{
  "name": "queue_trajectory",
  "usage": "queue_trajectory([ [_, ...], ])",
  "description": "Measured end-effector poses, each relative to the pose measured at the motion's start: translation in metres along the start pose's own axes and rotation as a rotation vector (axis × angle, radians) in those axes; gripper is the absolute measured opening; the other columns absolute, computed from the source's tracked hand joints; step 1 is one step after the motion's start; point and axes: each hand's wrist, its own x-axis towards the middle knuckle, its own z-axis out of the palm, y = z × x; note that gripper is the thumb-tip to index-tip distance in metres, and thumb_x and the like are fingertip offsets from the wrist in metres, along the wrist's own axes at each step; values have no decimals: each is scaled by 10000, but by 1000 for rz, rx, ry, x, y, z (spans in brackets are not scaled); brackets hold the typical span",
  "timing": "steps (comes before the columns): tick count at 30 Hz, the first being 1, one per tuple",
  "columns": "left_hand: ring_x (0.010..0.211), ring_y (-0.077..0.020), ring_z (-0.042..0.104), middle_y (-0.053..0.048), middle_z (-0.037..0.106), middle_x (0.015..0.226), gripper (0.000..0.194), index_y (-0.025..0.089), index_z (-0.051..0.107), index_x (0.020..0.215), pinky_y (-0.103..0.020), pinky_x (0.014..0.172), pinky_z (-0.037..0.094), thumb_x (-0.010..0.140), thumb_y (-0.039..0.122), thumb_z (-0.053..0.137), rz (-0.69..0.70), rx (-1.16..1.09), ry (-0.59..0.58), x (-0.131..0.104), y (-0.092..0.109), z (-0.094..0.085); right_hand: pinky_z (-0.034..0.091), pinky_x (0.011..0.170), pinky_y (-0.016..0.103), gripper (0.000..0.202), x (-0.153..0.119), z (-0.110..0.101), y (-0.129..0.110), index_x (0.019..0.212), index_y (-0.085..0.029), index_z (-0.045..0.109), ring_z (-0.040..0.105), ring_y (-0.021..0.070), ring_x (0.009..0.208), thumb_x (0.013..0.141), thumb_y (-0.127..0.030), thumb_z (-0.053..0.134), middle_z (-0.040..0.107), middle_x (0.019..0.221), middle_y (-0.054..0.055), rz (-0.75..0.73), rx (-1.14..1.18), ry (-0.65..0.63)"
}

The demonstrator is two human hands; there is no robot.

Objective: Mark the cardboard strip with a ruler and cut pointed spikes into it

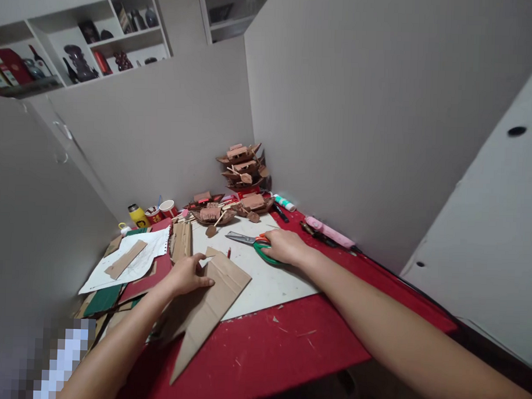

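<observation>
A cut piece of brown cardboard (222, 282) lies tilted over the near edge of a white sheet (263, 289), with a pointed flap toward me. My left hand (191, 275) grips its left side, thumb on top; some fingers are hidden. On the right, my right hand (286, 247) is closed around scissors (242, 238) with green and orange handles. The scissor blades point left above the sheet, apart from the cardboard. A small red pencil-like stub (228, 253) shows just behind the cardboard.
Several small model boats (213, 215) stand at the back, some stacked in the corner. Paper and cardboard scraps (126, 258) lie at left, near a yellow bottle (138, 215) and cups (167, 208). A pink tool (330, 232) rests along the right wall on red cloth (287, 351).
</observation>
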Motion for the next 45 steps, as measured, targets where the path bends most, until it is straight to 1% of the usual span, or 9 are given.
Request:
queue_trajectory([
  [6,789,-165,645,-43,667,952,291,149,608,1128,-347,719,545,919,351,591,133,-244,-7,4,15,-8,452,950,398,362,-8,-5,-16,1143,-113,647,551,293,1171,863,-342,646,599,1264,184,-173,407,153],
  [10,743,-181,628,-9,669,770,268,158,689,997,-319,719,510,796,337,695,264,-360,70,8,42,-33,518,595,252,356,-17,5,-33,1032,-157,699,660,169,732,807,-430,653,728,900,57,-301,755,9],
  [15,1116,-261,547,-52,659,1042,261,242,655,1032,-373,999,397,789,333,682,289,-529,527,-16,69,-50,381,353,168,395,-7,13,-27,850,-142,674,513,86,446,718,-515,672,664,667,9,-257,1114,7],
  [19,1099,-234,566,-59,606,1135,323,268,529,1123,-365,990,427,860,444,595,216,-762,781,-38,71,-18,472,413,165,438,-1,6,-26,1014,-186,627,607,108,609,763,-546,628,697,917,56,-196,1363,145],
  [23,874,-235,679,-91,655,1049,470,227,527,1140,-370,755,557,811,551,621,121,-1046,652,-30,71,33,544,485,212,449,-17,13,-41,974,-172,651,655,161,724,706,-529,704,708,918,76,-245,1440,41],
  [26,995,-267,687,-125,703,1077,485,188,582,1147,-367,787,570,802,520,666,95,-1235,526,-22,74,54,576,546,265,493,-31,23,-50,951,-154,670,669,181,745,671,-555,727,714,898,74,-297,1373,-90],
  [30,955,-276,711,-120,712,1148,583,191,580,1223,-363,745,598,717,382,796,58,-1403,448,-25,70,53,589,630,334,481,-31,21,-50,900,-134,686,681,197,723,718,-579,676,711,808,65,-311,1155,-178],
  [37,774,-244,736,-86,736,1054,623,174,592,1208,-285,544,596,656,321,840,41,-1483,532,-29,51,26,397,1038,439,268,-2,-9,-8,1124,-137,643,514,294,1222,885,-256,613,601,1273,162,-93,483,89],
  [45,701,-247,729,-87,741,1033,752,194,546,1290,-302,491,584,609,258,859,57,-1496,523,-45,43,22,513,910,451,276,5,-9,14,1152,-157,620,621,226,1044,946,-340,594,630,1182,87,-20,-146,-98],
])
